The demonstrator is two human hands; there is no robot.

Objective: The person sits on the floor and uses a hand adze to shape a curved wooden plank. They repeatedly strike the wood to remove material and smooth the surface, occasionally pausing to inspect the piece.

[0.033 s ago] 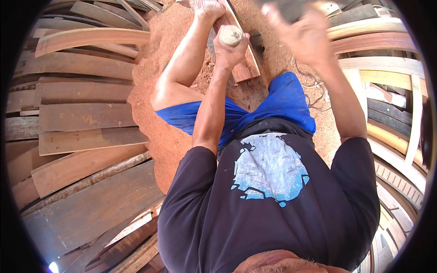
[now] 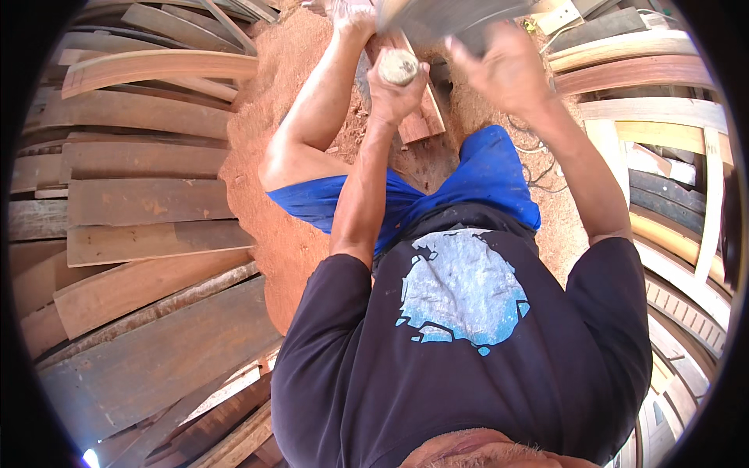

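Note:
My left hand (image 2: pixel 394 101) is closed around an upright tool, seemingly a chisel, whose pale round handle end (image 2: pixel 399 68) faces up. Its blade is hidden below the fist. Under that hand lies a reddish wooden workpiece (image 2: pixel 424 125), running away from me between my legs. My right hand (image 2: pixel 511 78), partly blurred, grips a broad dark grey mallet (image 2: pixel 449 17). The mallet's head is smeared by motion and lies just beyond the chisel's handle end in the picture. Whether the two touch, I cannot tell.
Reddish sawdust (image 2: pixel 273 195) covers the ground around me. My bare left foot (image 2: pixel 355 15) is beside the workpiece. Stacked boards (image 2: pixel 148 199) line the left side, and more timber (image 2: pixel 640 66) is piled at right. A thin cable (image 2: pixel 546 175) lies near my right knee.
The mallet has swung leftward toward the chisel, and my right hand has shifted slightly left with it. My left hand keeps its grip on the chisel, almost unmoved.

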